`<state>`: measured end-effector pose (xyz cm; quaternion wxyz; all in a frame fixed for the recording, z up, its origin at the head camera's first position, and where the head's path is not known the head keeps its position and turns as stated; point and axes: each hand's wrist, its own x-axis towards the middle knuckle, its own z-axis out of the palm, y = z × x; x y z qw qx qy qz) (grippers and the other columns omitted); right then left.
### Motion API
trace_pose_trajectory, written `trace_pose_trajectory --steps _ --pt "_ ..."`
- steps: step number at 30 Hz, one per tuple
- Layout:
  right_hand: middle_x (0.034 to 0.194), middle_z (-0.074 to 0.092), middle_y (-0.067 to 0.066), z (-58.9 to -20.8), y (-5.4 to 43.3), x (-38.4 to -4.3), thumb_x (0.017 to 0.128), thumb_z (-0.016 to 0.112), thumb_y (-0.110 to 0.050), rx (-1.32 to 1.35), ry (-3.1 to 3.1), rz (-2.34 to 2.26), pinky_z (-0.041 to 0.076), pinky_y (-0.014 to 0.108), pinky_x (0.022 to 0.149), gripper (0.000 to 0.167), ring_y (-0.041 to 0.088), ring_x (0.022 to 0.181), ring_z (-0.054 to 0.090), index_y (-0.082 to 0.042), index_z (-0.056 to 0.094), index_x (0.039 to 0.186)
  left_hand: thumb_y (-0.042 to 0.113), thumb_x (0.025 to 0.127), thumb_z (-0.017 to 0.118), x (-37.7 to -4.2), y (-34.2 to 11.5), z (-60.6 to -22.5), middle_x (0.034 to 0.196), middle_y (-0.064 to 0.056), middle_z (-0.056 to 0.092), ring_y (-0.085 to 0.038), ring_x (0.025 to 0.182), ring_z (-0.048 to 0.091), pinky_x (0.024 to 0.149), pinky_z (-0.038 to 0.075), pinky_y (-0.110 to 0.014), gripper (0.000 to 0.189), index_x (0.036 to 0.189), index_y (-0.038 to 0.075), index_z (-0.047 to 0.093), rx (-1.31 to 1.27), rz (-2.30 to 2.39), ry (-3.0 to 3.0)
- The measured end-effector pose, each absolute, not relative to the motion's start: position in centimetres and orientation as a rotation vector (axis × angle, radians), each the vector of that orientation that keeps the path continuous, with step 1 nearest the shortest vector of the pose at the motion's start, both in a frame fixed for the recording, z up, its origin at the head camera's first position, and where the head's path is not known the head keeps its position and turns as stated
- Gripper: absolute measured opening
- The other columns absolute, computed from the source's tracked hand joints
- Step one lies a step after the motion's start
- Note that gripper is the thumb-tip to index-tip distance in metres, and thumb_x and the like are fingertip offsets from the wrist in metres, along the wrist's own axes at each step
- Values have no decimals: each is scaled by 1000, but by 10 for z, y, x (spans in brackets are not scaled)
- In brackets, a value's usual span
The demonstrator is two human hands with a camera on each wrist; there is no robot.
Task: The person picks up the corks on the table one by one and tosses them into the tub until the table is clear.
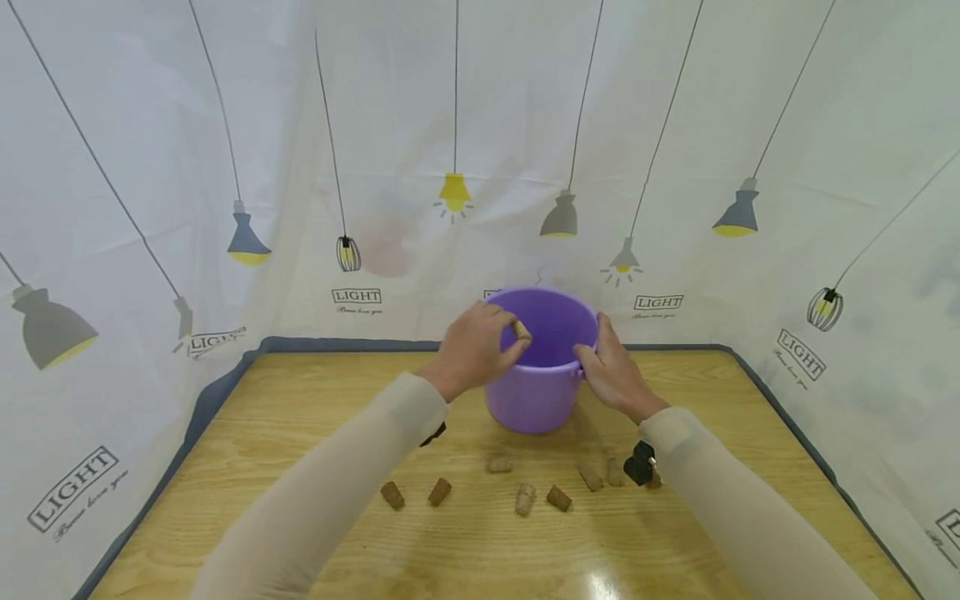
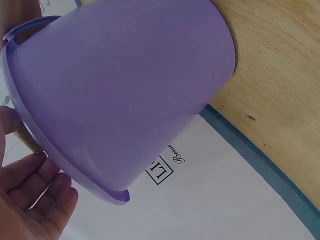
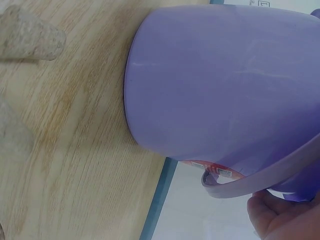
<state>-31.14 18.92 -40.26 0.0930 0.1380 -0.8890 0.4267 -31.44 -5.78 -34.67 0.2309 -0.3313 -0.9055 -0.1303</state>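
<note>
A purple bucket (image 1: 531, 402) stands upright on the wooden table, its mouth facing up. My left hand (image 1: 474, 348) pinches a cork (image 1: 522, 331) between thumb and fingers at the bucket's left rim. In the left wrist view this cork (image 2: 29, 141) shows partly behind the rim, the other fingers spread beside it. My right hand (image 1: 617, 377) grips the rim on the right, near where the handle (image 3: 270, 175) joins. Light corks (image 1: 525, 499) and brown corks (image 1: 558, 498) lie scattered in front of the bucket.
The wooden table (image 1: 315, 433) has a dark blue border along its back and sides. White cloth (image 1: 405, 125) printed with hanging lamps rises behind and at both sides. A black device (image 1: 640, 463) is worn at the right wrist, close over the corks there.
</note>
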Motion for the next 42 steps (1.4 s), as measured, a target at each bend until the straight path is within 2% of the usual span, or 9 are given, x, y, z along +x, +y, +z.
trace_pose_trajectory --steps 3,6,8,13,15,27,34,42 --pt "117 60 22 -403 189 -311 106 41 -31 412 -2638 1272 41 53 105 77 34 111 58 -3 -2 163 35 97 71 -316 -56 -347 100 1 72 -22 101 64 93 54 -35 19 98 17 73 -903 -352 -2505" --pt "119 59 23 -403 189 -311 106 41 -31 420 -2632 1273 41 54 105 76 34 113 57 -3 0 164 36 98 70 -317 -53 -346 102 0 72 -23 104 63 96 53 -36 21 100 16 74 -892 -345 -2528" --pt "126 57 24 -402 189 -311 106 41 -31 424 -2629 1269 41 55 106 75 35 117 55 -4 2 164 37 98 69 -317 -52 -346 102 -2 72 -23 104 63 97 52 -37 24 101 13 74 -886 -328 -2544" --pt "149 44 29 -402 190 -311 105 42 -31 419 -2631 1254 34 59 114 76 40 134 47 -2 2 163 43 99 66 -316 -50 -345 122 -11 71 -29 122 61 108 48 -40 46 124 4 70 -855 -268 -2628" --pt "151 41 30 -402 189 -311 105 42 -31 415 -2629 1254 33 58 116 76 41 136 46 -1 2 163 44 100 64 -315 -51 -345 131 -13 68 -30 128 57 111 45 -41 53 132 2 66 -849 -270 -2645" --pt "136 53 27 -401 189 -312 105 43 -29 443 -2609 1271 42 57 106 69 36 121 54 -1 12 161 41 99 65 -308 -58 -344 126 -14 69 -31 123 60 106 50 -43 49 128 1 68 -881 -359 -2523" --pt "145 48 27 -402 190 -311 106 42 -29 446 -2608 1262 40 58 109 69 40 130 51 -1 11 161 39 98 67 -303 -59 -340 123 -15 71 -31 118 62 102 52 -42 47 124 0 70 -899 -368 -2463" --pt "142 50 27 -402 190 -312 105 43 -28 460 -2597 1281 40 59 109 67 39 129 51 -1 15 160 40 98 67 -298 -64 -340 121 -14 71 -31 115 63 100 53 -41 46 123 1 70 -888 -364 -2468"
